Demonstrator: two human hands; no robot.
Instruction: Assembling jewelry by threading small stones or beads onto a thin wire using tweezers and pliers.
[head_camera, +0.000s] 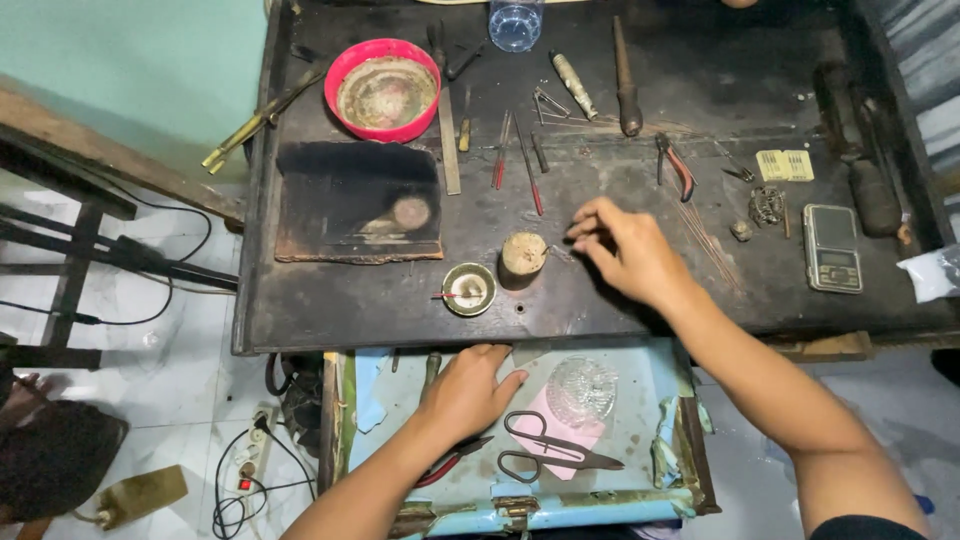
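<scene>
Two hands are seen over a dark counter (600, 300) and an open drawer (650, 400).

The left hand (468, 390) is laid palm down in the drawer, fingers loosely together and clamped on nothing, just beside the black scissors (555, 450). A small brass dish (469, 289) and a wooden stump (523, 256) stand on the counter above it. Further right, the right hand (625, 250) is stretched forward over the counter, wrist bent, its fingertips (583, 225) pinched together just right of the stump; whether anything is held cannot be told.

This is a small craft workshop, probably for jewellery. A dark scarred workbench (600, 300) carries pliers (676, 166), thin files (515, 150), a charred soldering block (358, 205) and a pocket scale (832, 248); shears (555, 452) lie in the open drawer (640, 395).
</scene>
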